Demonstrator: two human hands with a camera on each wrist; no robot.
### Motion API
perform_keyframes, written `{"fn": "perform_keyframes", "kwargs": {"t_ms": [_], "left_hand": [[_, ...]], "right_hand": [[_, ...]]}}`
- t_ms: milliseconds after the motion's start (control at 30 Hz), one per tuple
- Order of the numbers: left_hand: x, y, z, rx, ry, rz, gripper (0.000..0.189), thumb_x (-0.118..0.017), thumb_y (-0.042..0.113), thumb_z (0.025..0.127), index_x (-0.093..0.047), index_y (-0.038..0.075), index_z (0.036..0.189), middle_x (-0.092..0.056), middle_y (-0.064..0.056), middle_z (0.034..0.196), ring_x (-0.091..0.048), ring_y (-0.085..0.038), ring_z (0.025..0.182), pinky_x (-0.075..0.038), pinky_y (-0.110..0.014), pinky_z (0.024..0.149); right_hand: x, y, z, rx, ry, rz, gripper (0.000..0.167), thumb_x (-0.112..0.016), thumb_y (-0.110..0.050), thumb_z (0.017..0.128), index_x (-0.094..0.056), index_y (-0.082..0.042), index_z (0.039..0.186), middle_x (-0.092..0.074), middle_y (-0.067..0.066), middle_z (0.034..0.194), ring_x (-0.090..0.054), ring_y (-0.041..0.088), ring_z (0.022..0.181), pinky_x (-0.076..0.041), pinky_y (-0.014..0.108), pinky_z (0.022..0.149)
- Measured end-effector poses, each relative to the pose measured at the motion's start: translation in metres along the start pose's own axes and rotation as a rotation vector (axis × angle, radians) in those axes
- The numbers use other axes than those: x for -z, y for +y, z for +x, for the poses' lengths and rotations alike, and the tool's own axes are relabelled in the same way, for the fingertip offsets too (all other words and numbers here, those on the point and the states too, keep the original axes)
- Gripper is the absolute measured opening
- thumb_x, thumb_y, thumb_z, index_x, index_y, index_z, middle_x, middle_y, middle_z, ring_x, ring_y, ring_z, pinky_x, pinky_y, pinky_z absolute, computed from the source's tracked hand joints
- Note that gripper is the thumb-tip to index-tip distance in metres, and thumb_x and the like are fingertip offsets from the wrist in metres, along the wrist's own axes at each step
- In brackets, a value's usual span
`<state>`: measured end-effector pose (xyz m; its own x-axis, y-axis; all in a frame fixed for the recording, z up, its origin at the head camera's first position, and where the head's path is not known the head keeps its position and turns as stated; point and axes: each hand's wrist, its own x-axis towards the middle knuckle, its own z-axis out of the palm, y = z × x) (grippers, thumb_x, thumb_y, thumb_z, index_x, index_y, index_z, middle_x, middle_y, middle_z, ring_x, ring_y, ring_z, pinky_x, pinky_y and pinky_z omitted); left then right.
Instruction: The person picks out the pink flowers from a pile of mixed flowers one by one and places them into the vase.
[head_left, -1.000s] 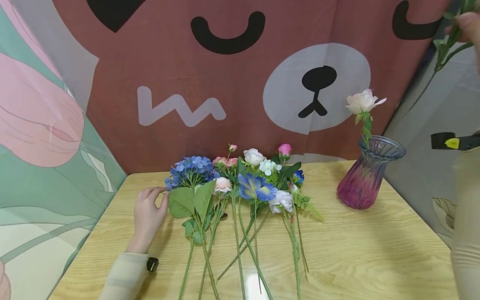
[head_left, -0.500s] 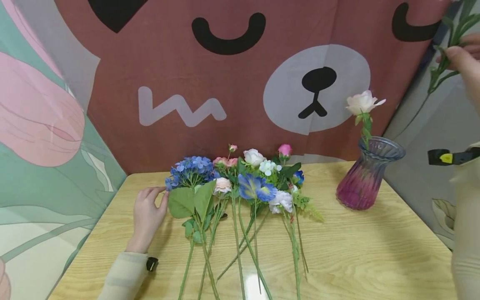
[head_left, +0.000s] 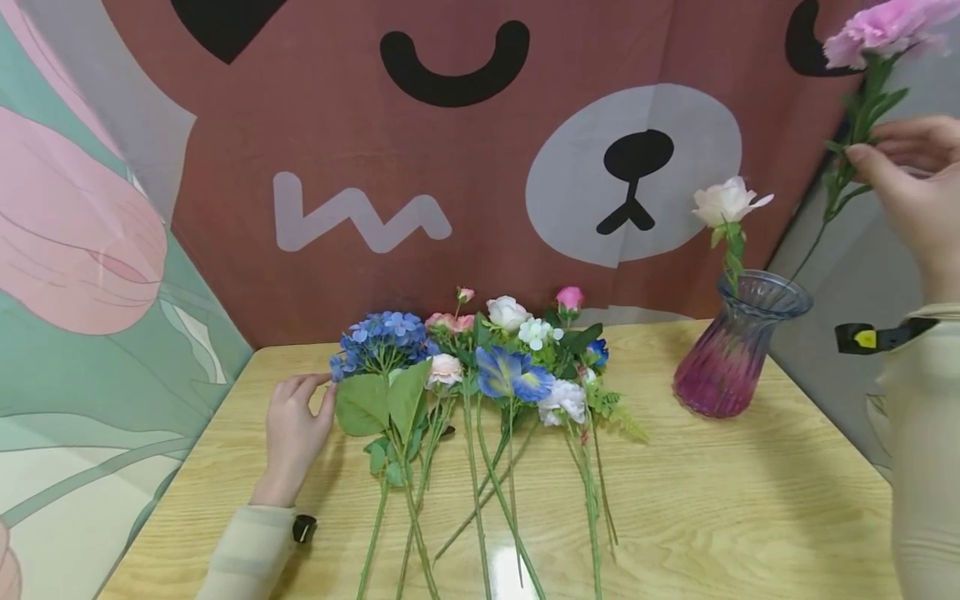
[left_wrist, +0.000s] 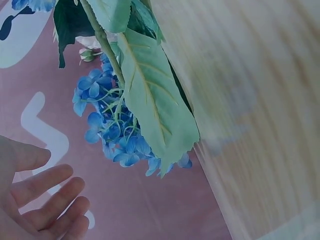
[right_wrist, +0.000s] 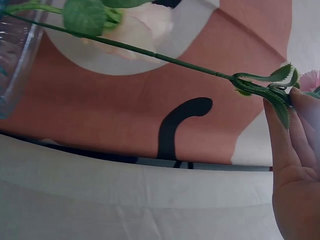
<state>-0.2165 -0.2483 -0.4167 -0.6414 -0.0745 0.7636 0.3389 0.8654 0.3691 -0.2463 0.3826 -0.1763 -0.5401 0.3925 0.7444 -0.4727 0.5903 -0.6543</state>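
My right hand (head_left: 911, 179) pinches the leafy green stem of a pink carnation (head_left: 888, 33) between thumb and fingers. In the right wrist view the bare lower stem (right_wrist: 165, 58) slants down to the mouth of the glass vase (right_wrist: 20, 65). That vase (head_left: 722, 358), blue above and pink below, stands upright with a pale pink rose (head_left: 727, 202) in it. Resting on the table at left, my left hand (head_left: 300, 425) lies beside a blue hydrangea (head_left: 386, 337). Its fingers (left_wrist: 52, 200) are loosely bent with nothing between them in the left wrist view.
Several other artificial flowers lie mid-table, among them a blue iris (head_left: 513, 375), a white rose (head_left: 507, 314) and a pink bud (head_left: 570, 300), their stems toward the front. A bear-print cloth (head_left: 360, 167) hangs behind the wooden table (head_left: 712, 508).
My right hand has come in from the upper right, moving left and down with the carnation, whose bloom now shows. The stem's lower end has reached the vase mouth. My left hand stays put.
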Motion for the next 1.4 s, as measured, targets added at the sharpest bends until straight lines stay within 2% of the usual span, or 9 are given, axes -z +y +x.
{"fn": "perform_keyframes", "kwargs": {"t_ms": [100, 300, 367, 533, 700, 833, 900, 1133, 1400], "left_hand": [[0.0, -0.001, 0.0, -0.002, 0.001, 0.001, 0.017, -0.07, 0.007, 0.081, -0.071, -0.003, 0.095, -0.067, -0.021, 0.09, -0.055, -0.037, 0.085, -0.043, -0.047, 0.074], [0.0, -0.001, 0.0, -0.003, -0.001, 0.007, 0.018, -0.07, 0.008, 0.082, -0.071, -0.003, 0.096, -0.067, -0.021, 0.091, -0.055, -0.038, 0.085, -0.043, -0.047, 0.075], [0.0, -0.001, 0.0, -0.002, -0.002, 0.006, 0.018, -0.07, 0.008, 0.082, -0.071, -0.003, 0.096, -0.067, -0.021, 0.091, -0.055, -0.038, 0.086, -0.043, -0.048, 0.075], [0.001, 0.0, 0.001, -0.008, -0.003, 0.004, 0.017, -0.07, 0.007, 0.081, -0.071, -0.004, 0.095, -0.067, -0.021, 0.091, -0.055, -0.039, 0.086, -0.043, -0.047, 0.076], [0.001, 0.001, 0.0, -0.008, -0.009, 0.006, 0.017, -0.07, 0.007, 0.081, -0.071, -0.004, 0.095, -0.067, -0.021, 0.091, -0.055, -0.038, 0.086, -0.043, -0.048, 0.076], [0.001, 0.001, -0.001, -0.007, -0.009, 0.011, 0.017, -0.07, 0.006, 0.081, -0.071, -0.004, 0.095, -0.067, -0.021, 0.091, -0.056, -0.038, 0.086, -0.043, -0.048, 0.076], [0.0, 0.002, -0.001, -0.011, -0.005, 0.011, 0.017, -0.07, 0.007, 0.081, -0.071, -0.004, 0.094, -0.067, -0.021, 0.091, -0.056, -0.038, 0.086, -0.043, -0.047, 0.076], [0.0, 0.002, -0.001, -0.016, 0.0, 0.004, 0.017, -0.07, 0.006, 0.081, -0.071, -0.004, 0.094, -0.067, -0.022, 0.09, -0.055, -0.039, 0.085, -0.043, -0.047, 0.076], [0.001, 0.005, -0.001, -0.023, 0.0, 0.008, 0.017, -0.07, 0.006, 0.081, -0.071, -0.005, 0.094, -0.067, -0.022, 0.09, -0.056, -0.039, 0.085, -0.043, -0.048, 0.076]], "right_hand": [[0.0, 0.003, -0.003, -0.007, -0.031, 0.052, 0.02, -0.07, -0.011, 0.082, -0.066, -0.03, 0.086, -0.06, -0.027, 0.075, -0.057, -0.015, 0.068, -0.041, 0.002, 0.067], [0.001, 0.007, -0.011, -0.025, -0.096, 0.072, 0.022, -0.068, -0.007, 0.082, -0.064, -0.029, 0.085, -0.062, -0.027, 0.073, -0.058, -0.014, 0.062, -0.042, 0.001, 0.064], [0.001, 0.009, -0.014, -0.039, -0.114, 0.039, 0.021, -0.069, -0.01, 0.083, -0.064, -0.03, 0.086, -0.062, -0.028, 0.073, -0.058, -0.015, 0.063, -0.041, 0.0, 0.064], [0.003, 0.018, -0.02, -0.044, -0.146, -0.127, 0.017, -0.069, -0.021, 0.085, -0.064, -0.034, 0.093, -0.055, -0.035, 0.077, -0.053, -0.02, 0.069, -0.037, -0.002, 0.065], [0.0, 0.027, -0.026, 0.03, -0.132, -0.199, 0.017, -0.071, -0.024, 0.083, -0.061, -0.038, 0.088, -0.051, -0.043, 0.073, -0.05, -0.026, 0.067, -0.035, -0.004, 0.063], [-0.002, 0.033, -0.031, 0.07, -0.134, -0.203, 0.015, -0.072, -0.022, 0.082, -0.065, -0.034, 0.088, -0.05, -0.046, 0.072, -0.049, -0.028, 0.065, -0.035, -0.005, 0.061], [-0.001, 0.035, -0.033, 0.063, -0.148, -0.191, 0.015, -0.072, -0.02, 0.082, -0.066, -0.033, 0.088, -0.051, -0.045, 0.071, -0.05, -0.028, 0.064, -0.036, -0.004, 0.06], [0.0, 0.043, -0.037, 0.048, -0.181, -0.159, 0.029, -0.072, -0.016, 0.081, -0.059, -0.041, 0.081, -0.054, -0.043, 0.071, -0.052, -0.026, 0.062, -0.037, -0.004, 0.056], [0.001, 0.049, -0.041, 0.027, -0.214, -0.147, 0.031, -0.071, -0.014, 0.082, -0.057, -0.042, 0.081, -0.054, -0.043, 0.071, -0.052, -0.026, 0.062, -0.037, -0.003, 0.055]]}}
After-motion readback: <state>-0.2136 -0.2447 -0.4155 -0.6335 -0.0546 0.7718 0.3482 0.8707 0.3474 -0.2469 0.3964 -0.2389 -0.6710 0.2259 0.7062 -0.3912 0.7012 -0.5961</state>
